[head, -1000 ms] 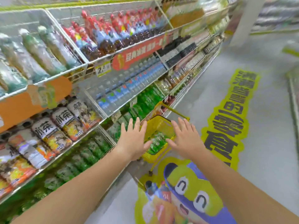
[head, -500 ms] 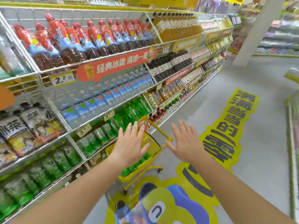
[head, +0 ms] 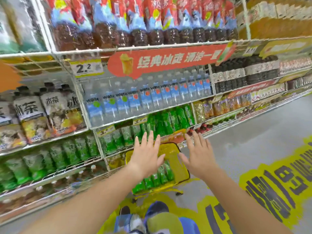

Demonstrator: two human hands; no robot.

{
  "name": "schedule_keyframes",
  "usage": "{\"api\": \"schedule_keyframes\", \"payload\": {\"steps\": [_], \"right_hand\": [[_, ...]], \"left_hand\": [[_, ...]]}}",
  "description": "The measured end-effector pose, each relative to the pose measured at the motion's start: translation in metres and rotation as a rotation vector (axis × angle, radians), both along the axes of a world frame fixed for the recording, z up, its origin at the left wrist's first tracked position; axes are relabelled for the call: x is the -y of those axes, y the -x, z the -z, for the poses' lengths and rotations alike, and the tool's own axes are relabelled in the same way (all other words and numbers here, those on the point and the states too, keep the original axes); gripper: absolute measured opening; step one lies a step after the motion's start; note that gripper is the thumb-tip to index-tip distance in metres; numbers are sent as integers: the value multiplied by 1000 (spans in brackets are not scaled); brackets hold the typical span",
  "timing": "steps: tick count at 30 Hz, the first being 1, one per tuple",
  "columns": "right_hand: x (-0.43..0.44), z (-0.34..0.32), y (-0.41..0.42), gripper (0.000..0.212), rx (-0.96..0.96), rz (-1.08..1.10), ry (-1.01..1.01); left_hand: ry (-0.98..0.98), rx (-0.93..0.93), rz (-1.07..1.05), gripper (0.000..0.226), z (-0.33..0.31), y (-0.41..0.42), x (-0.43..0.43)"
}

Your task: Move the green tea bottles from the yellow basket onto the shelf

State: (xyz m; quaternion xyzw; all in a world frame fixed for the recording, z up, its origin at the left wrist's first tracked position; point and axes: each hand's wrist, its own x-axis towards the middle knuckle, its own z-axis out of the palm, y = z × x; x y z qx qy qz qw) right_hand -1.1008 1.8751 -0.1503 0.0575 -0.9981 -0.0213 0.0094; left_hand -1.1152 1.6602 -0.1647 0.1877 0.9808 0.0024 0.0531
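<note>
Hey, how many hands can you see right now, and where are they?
2. The left hand is spread open above the shelf side of the yellow basket. The right hand is open above its aisle-side rim. Neither holds anything.

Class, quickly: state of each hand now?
Left hand: open, fingers spread, holding nothing.
Right hand: open, fingers spread, holding nothing.

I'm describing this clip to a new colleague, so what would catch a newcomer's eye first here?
The left hand and right hand, both open, hover over the yellow basket of green tea bottles at centre. A red banner spans the shelf edge above, and a yellow floor sticker lies at right.
</note>
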Motion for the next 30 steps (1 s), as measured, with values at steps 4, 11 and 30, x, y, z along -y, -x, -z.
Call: {"api": "schedule_keyframes", "payload": {"steps": [4,11,30], "right_hand": [[6,34,59,77,73,-67,17],[7,97,109,80,243,-169,14],[-42,405,149,80,624,-461,-87]], "left_hand": [[45,69,-70,77,29,40,3],[53,209,-265,78,89,72,-5],[157,524,-483,78,384,56,-72]]}}
